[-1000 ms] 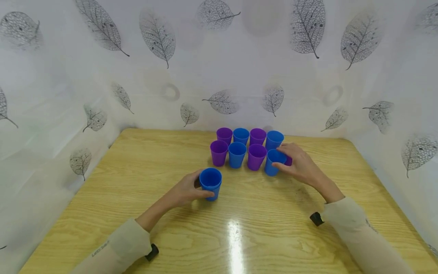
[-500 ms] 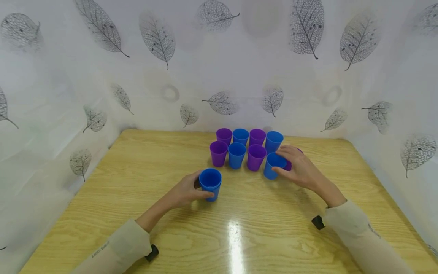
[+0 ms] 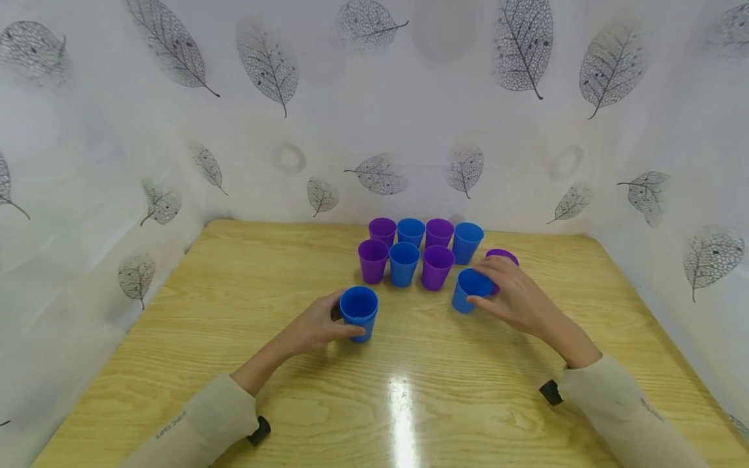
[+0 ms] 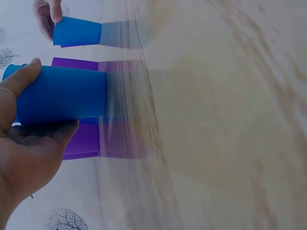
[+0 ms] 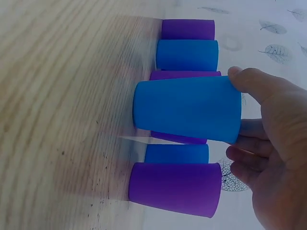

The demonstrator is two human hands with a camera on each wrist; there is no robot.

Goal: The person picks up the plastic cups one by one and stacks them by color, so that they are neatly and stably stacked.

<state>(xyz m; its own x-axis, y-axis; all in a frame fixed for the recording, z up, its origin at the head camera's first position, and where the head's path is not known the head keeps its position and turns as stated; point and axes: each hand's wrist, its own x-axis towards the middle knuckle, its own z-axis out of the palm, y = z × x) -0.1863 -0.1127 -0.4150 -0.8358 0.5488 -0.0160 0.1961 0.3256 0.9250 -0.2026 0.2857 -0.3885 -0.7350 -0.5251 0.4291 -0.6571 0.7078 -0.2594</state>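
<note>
My left hand (image 3: 316,325) grips a blue cup (image 3: 365,320) near the middle of the table, thumb on the near side. A second rim shows just below the top one, so two blue cups seem nested there. With thumb and fingers at its rim, my right hand (image 3: 517,296) pinches another blue cup (image 5: 187,108), slightly tilted, in front of the cup rows. Whether its base touches the table, I cannot tell. A purple cup (image 3: 503,255) stands behind my right hand, which partly covers it in the head view.
Purple and blue cups stand upright in two rows at the back, among them a front purple cup (image 3: 437,268), a front blue cup (image 3: 404,265) and a rear blue cup (image 3: 467,243). A leaf-patterned covering (image 3: 374,130) borders the wooden table (image 3: 468,403) behind and at the sides.
My right hand has drawn its blue cup toward me, away from the front row, uncovering more of the purple cup behind. My left hand and its cups have stayed in place.
</note>
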